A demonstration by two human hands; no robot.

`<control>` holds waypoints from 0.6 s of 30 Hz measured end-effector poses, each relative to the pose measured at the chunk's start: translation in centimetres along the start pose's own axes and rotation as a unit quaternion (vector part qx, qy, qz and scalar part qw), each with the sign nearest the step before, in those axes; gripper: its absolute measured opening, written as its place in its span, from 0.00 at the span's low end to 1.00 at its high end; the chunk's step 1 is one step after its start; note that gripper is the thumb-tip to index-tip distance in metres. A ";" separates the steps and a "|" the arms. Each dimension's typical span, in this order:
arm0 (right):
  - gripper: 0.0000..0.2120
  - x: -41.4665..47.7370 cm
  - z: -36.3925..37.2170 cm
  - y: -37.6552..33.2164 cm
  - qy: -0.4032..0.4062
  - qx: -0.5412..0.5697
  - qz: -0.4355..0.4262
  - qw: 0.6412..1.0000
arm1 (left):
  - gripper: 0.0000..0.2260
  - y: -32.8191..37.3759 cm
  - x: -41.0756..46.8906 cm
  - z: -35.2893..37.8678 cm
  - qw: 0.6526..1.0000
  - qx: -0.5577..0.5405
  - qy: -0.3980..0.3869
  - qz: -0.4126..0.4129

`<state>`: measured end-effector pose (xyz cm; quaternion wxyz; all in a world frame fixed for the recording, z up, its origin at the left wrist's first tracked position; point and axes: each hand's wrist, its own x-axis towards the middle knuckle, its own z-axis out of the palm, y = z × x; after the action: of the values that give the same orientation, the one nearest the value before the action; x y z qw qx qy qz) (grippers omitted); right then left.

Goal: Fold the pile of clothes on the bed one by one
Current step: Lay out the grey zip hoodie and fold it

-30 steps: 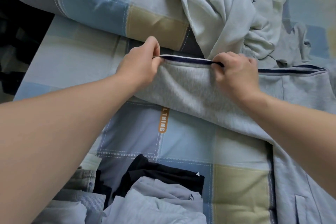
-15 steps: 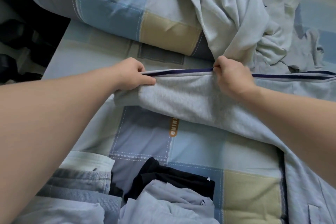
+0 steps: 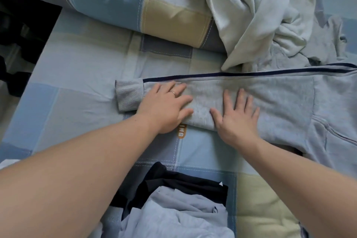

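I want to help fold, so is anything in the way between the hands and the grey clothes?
Nothing visible is. The left hand and the right hand both lie flat, directly on the grey garment.

Bed in patchwork sheet of blue, beige and grey squares [image 3: 81,75]. Along far side, rolled quilt of same checked cloth [image 3: 119,6]. Across middle, laid flat: grey fleece garment with navy stripe along far edge [image 3: 280,102], ribbed cuff [image 3: 128,94] at left end. At far right, crumpled heap of pale clothes [image 3: 251,15], overlapping quilt. At near edge, black garment [image 3: 183,181] under light blue-grey garment [image 3: 173,216].
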<state>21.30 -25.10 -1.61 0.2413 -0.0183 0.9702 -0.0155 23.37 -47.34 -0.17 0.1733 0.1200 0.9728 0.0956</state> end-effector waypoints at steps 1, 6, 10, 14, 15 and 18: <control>0.35 0.2 0.3 -1.1 -0.013 0.017 -0.014 1.000 | 0.24 -0.2 0.1 0.4 0.999 0.008 -0.013 -0.033; 0.28 -1.4 -0.2 -3.9 -0.071 0.062 -0.296 0.950 | 0.29 -3.2 -1.3 0.8 0.974 0.024 0.049 -0.218; 0.29 -2.1 0.1 -2.3 0.107 0.124 -0.149 0.975 | 0.33 -5.6 -3.8 -0.6 0.866 -0.219 0.199 -0.403; 0.33 -3.8 2.6 -4.4 -0.043 0.065 -0.154 0.985 | 0.33 -5.9 -4.4 -1.3 0.724 -0.454 0.177 -0.488; 0.33 -4.1 2.9 -5.1 -0.056 0.066 -0.200 0.976 | 0.37 -5.8 -4.6 -1.4 0.683 -0.514 0.167 -0.491; 0.35 -4.3 2.7 -6.2 -0.073 0.076 -0.256 0.961 | 0.33 -6.1 -5.7 -1.2 0.626 -0.615 0.121 -0.464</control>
<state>26.52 -31.15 -1.71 0.2996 -0.2490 0.9088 -0.1493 26.96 -54.89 1.32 0.1088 -0.4943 0.6272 0.5921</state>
